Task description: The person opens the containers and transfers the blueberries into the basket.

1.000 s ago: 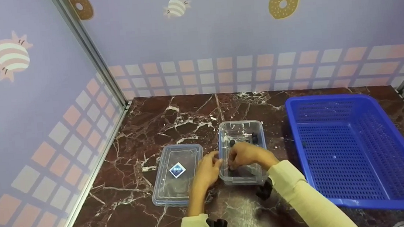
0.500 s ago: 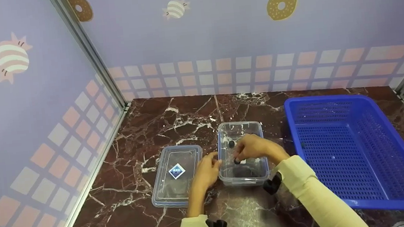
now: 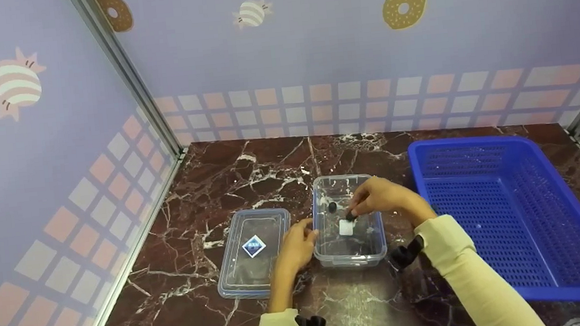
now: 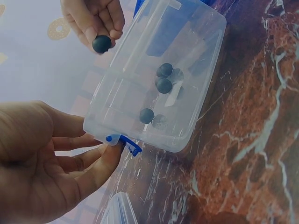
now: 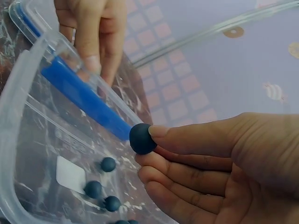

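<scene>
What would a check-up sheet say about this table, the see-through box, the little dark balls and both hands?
Surface: dark red marble-patterned tabletop, bare around the things.
Job's things: clear plastic box, open, at least three small dark blue balls and a white label inside; one more dark blue ball lifted above it.
Clutter: clear flat lid with diamond sticker left of the box; blue perforated plastic basket to the right.
Grips: left hand steadies the box at its blue latch; right hand pinches the lifted ball.
Cables: nothing seen.
Surroundings: lilac walls with doughnut and candy stickers.
</scene>
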Demonstrator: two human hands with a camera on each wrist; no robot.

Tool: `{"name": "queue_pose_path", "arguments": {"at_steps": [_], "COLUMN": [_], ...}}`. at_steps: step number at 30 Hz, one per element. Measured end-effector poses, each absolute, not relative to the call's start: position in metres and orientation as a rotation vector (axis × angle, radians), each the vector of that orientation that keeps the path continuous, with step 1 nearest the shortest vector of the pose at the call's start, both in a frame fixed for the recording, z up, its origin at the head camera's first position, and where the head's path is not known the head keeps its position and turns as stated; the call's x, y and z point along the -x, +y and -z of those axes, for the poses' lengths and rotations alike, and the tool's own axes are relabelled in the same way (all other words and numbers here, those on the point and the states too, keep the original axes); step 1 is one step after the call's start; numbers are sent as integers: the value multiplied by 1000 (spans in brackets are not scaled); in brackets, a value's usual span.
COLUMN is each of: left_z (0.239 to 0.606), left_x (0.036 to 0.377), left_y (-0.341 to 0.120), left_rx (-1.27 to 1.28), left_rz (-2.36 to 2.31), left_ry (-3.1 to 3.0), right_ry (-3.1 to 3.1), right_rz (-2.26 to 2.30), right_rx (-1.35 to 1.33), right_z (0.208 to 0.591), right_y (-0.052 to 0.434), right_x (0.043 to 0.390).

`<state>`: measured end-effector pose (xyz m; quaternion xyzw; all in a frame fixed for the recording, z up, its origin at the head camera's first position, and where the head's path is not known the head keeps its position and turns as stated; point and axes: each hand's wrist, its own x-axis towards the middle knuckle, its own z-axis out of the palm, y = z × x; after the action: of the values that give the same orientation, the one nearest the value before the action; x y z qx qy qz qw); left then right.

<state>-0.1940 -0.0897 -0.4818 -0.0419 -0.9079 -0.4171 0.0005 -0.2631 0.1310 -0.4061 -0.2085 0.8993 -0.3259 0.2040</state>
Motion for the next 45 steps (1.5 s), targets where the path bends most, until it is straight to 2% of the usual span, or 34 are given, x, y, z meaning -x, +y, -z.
{"name": "queue_pose_path", "arguments": {"at_steps": [6,33,45], "left_z": [481,482,481], "left_x": [194,193,192], "left_y": [-89,-90,-90], "left_rx": [127,156,146], "left_rz": [1321,1304,1309], "left_ry": [-2851,-2835,-2846], "right_ry": [2473,2448,2352], "right_rz": [993,1366,1613], "right_rx": [458,319,167], "right_z": [402,389,410], "right_y": [150,244,283], "right_x": [266,272,279]}}
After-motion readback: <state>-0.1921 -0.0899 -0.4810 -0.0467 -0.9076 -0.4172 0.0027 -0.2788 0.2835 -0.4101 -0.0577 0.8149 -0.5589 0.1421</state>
